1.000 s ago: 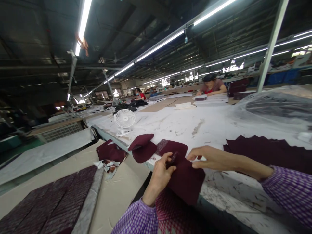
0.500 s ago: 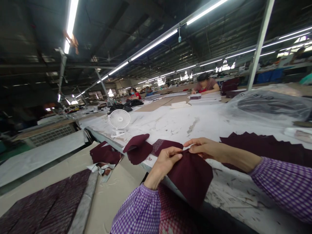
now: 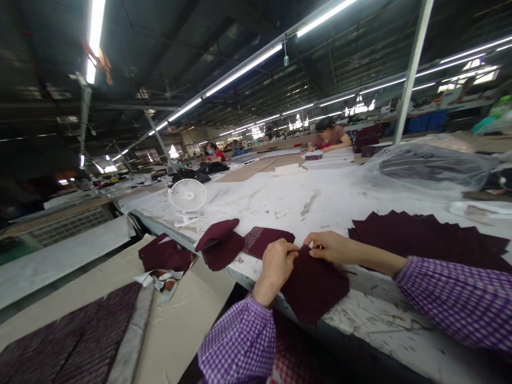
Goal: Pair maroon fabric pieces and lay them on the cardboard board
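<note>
Both my hands pinch the upper edge of a dark maroon fabric piece [image 3: 316,288] at the table's near edge. My left hand [image 3: 278,266] is closed on its upper left corner, the fingertips partly hidden behind the knuckles. My right hand [image 3: 326,246] grips the same edge a little to the right, thumb and forefinger together. Just beyond the left hand lies a flat maroon piece with a speckled strip [image 3: 266,240]. To its left sits a folded maroon fabric piece [image 3: 222,245]. A fanned row of maroon pieces [image 3: 428,240] spreads beyond my right forearm.
A small white fan [image 3: 188,196] stands at the table's left edge. Clear plastic wrapping [image 3: 428,165] lies at the right. Maroon scraps [image 3: 166,255] and a speckled maroon stack [image 3: 76,330] lie on the lower left surface. A person [image 3: 330,138] leans over the table's far side.
The held fabric has gone from draped and creased to flatter, its lower part now resting closer to the table edge. My left hand has turned more knuckles-up. The view has shifted slightly.
</note>
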{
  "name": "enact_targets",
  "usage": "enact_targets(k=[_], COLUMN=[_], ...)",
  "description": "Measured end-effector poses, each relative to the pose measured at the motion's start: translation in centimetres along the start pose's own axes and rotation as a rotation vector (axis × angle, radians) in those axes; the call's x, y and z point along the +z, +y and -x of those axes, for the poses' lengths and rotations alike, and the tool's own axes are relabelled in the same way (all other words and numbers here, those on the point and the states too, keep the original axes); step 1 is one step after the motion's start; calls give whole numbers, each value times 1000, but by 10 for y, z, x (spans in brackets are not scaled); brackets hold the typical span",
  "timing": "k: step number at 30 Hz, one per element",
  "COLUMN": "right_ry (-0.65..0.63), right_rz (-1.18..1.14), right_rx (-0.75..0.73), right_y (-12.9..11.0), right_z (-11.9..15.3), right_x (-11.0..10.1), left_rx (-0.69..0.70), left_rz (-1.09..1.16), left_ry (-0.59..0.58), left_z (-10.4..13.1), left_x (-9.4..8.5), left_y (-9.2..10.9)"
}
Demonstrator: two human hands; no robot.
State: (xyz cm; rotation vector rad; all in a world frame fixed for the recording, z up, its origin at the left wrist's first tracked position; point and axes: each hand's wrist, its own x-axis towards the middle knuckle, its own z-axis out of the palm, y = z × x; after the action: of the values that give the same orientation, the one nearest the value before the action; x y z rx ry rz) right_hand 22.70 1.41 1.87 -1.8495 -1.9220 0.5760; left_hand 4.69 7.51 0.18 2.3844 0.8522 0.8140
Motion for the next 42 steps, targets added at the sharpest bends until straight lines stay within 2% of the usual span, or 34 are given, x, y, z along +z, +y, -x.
enact_targets(k=[4, 8, 21, 25, 33, 42], right_ry=[75, 106, 80, 92, 141, 127], right_rz=[221, 304, 391, 493, 840, 892], right_rx=[-211, -397, -435, -450, -591, -656], right_y=[9, 14, 13, 15, 19, 21], right_z=[-1, -3, -2, -1, 5, 7], right_x=[-7, -10, -9, -5, 3, 4], left_rx=[102, 144, 224, 219, 233, 240], left_rz=[-196, -276, -331, -325, -334, -472], left_ry=[-10, 4, 30, 10, -19, -71], left_z=[7, 11, 13, 13, 13, 14], left_x=[8, 8, 11, 10, 10, 11], left_y=[3, 5, 3, 3, 2, 6])
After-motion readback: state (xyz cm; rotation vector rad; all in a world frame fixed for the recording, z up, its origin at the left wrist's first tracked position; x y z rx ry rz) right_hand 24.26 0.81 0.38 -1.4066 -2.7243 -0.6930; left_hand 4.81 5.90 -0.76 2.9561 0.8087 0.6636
